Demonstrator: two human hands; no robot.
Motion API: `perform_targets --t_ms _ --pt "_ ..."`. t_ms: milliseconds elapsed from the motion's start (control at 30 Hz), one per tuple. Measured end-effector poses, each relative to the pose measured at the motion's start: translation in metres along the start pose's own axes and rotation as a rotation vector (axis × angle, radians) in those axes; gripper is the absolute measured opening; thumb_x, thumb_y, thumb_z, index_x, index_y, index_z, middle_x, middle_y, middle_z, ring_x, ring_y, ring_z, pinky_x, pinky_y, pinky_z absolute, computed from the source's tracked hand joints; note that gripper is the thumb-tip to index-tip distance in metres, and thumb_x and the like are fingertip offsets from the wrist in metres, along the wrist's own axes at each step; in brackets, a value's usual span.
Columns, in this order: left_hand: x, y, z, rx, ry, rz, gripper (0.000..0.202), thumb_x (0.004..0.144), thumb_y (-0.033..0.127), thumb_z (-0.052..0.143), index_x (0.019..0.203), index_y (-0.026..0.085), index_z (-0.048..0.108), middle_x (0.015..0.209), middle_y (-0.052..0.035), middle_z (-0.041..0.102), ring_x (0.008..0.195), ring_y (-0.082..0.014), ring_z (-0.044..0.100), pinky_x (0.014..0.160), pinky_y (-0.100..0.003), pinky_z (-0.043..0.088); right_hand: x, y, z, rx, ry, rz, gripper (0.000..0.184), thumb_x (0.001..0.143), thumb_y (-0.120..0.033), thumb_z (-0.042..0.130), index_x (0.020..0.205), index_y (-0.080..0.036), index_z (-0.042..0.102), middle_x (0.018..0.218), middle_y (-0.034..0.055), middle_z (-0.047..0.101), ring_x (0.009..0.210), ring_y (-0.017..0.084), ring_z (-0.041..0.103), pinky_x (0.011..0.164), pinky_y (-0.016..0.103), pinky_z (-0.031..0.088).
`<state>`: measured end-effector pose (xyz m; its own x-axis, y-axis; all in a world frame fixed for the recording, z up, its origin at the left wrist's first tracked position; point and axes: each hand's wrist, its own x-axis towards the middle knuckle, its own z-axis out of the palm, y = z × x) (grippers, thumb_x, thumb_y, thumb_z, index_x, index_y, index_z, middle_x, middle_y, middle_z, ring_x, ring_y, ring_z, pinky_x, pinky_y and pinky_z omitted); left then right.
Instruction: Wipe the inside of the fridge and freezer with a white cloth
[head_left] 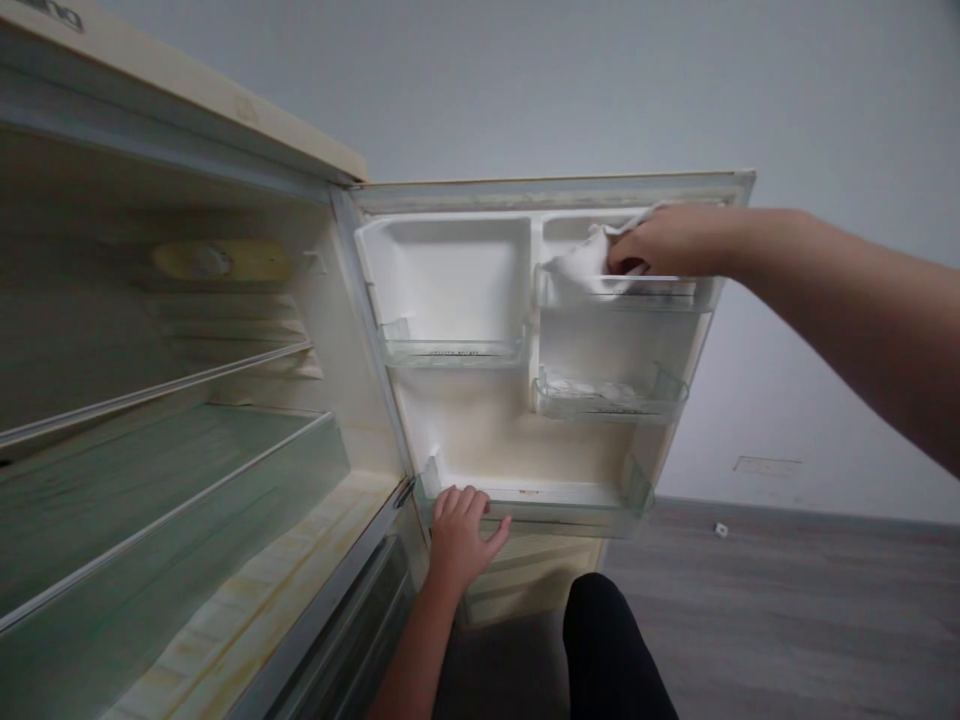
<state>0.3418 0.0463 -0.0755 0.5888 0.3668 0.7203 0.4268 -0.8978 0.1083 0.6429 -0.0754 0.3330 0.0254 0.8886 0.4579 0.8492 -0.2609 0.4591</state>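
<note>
An empty fridge stands open with its door (pixel 465 440) swung out to the right. My right hand (pixel 667 242) is closed on a white cloth (pixel 581 265) and presses it into the top right door bin (pixel 660 293). My left hand (pixel 459 535) grips the front rail of the bottom door shelf (pixel 570 498), fingers curled over its edge, thumb out to the side. The bins in the door hold nothing that I can make out.
Bare glass shelves (pixel 172 440) fill the fridge interior at left, with a yellowish lamp cover (pixel 217 260) on the back wall. Two more clear door bins (pixel 450 350) (pixel 607 398) sit in the middle. My dark-clothed knee (pixel 607 640) is below. Grey wood floor (pixel 787 620) lies to the right.
</note>
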Motion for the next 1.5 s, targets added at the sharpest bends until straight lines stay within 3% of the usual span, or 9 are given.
perform_targets --t_ms 167,300,433,600,767,900,1033,1300,1500 --pt "0.003 0.004 0.004 0.02 -0.001 -0.008 0.022 0.088 0.039 0.069 0.082 0.025 0.053 0.082 -0.0024 0.06 0.085 -0.0253 0.054 0.095 -0.045 0.042 0.0 0.023 0.008 -0.225 -0.231 0.085 0.027 0.084 -0.029 0.072 0.094 -0.005 0.078 0.091 0.0058 0.077 0.075 0.007 0.061 0.081 0.036 0.039" --pt "0.006 0.007 0.006 0.024 -0.015 -0.007 0.021 0.09 0.041 0.067 0.082 0.025 0.055 0.083 -0.0037 0.061 0.085 -0.026 0.053 0.09 -0.044 0.042 0.013 0.01 0.006 0.005 -0.212 0.149 0.039 0.085 -0.037 0.072 0.101 -0.001 0.078 0.095 0.0095 0.077 0.085 0.015 0.067 0.086 0.039 0.043" --pt "0.007 0.009 0.01 0.034 -0.006 -0.018 0.02 0.091 0.039 0.066 0.082 0.025 0.055 0.084 -0.0038 0.062 0.086 -0.0257 0.053 0.09 -0.044 0.041 0.02 -0.007 0.012 0.327 -0.162 0.16 0.028 0.089 -0.028 0.073 0.108 -0.009 0.078 0.102 0.0086 0.076 0.088 0.019 0.068 0.087 0.037 0.049" --pt "0.006 0.01 0.014 0.045 0.005 -0.036 0.021 0.089 0.04 0.068 0.083 0.024 0.054 0.084 -0.0036 0.061 0.088 -0.0262 0.054 0.092 -0.044 0.042 0.009 -0.03 0.016 0.552 0.205 0.082 0.023 0.094 -0.036 0.062 0.101 -0.018 0.075 0.096 0.0056 0.074 0.092 0.024 0.067 0.088 0.039 0.054" --pt "0.006 0.011 0.012 0.044 0.004 -0.048 0.022 0.089 0.039 0.068 0.083 0.025 0.053 0.083 -0.0028 0.059 0.088 -0.0256 0.055 0.099 -0.046 0.041 -0.041 -0.086 0.016 0.607 0.613 0.003 0.035 0.101 -0.034 0.036 0.098 -0.02 0.068 0.095 0.0077 0.07 0.093 0.026 0.064 0.087 0.042 0.054" --pt "0.006 0.012 0.01 0.048 -0.008 -0.044 0.021 0.09 0.039 0.067 0.083 0.025 0.052 0.083 -0.0023 0.059 0.088 -0.0252 0.055 0.103 -0.047 0.04 -0.066 -0.12 0.047 0.398 0.5 -0.218 0.027 0.098 -0.025 0.044 0.105 -0.026 0.07 0.115 0.0103 0.068 0.124 0.032 0.056 0.112 0.054 0.042" --pt "0.006 0.012 0.009 0.047 -0.012 -0.046 0.021 0.09 0.038 0.068 0.083 0.025 0.054 0.084 -0.0022 0.06 0.088 -0.025 0.056 0.103 -0.046 0.04 -0.069 -0.122 0.082 0.407 0.428 -0.367 0.041 0.099 -0.018 0.037 0.125 -0.028 0.066 0.137 0.0078 0.062 0.14 0.027 0.047 0.12 0.053 0.037" --pt "0.007 0.01 0.011 0.043 0.007 -0.06 0.022 0.087 0.038 0.07 0.082 0.025 0.052 0.081 -0.0012 0.059 0.087 -0.0244 0.056 0.103 -0.046 0.041 -0.066 -0.113 0.096 0.343 0.324 -0.14 0.03 0.091 -0.021 0.048 0.116 -0.016 0.064 0.13 0.0188 0.06 0.12 0.035 0.056 0.104 0.05 0.048" --pt "0.007 0.011 0.008 0.055 0.008 -0.041 0.021 0.086 0.037 0.069 0.081 0.025 0.053 0.08 -0.0015 0.059 0.086 -0.0248 0.055 0.1 -0.046 0.042 -0.068 -0.1 0.101 0.405 0.284 -0.031 0.027 0.087 -0.026 0.053 0.11 -0.015 0.063 0.122 0.0186 0.063 0.112 0.036 0.06 0.096 0.047 0.052"
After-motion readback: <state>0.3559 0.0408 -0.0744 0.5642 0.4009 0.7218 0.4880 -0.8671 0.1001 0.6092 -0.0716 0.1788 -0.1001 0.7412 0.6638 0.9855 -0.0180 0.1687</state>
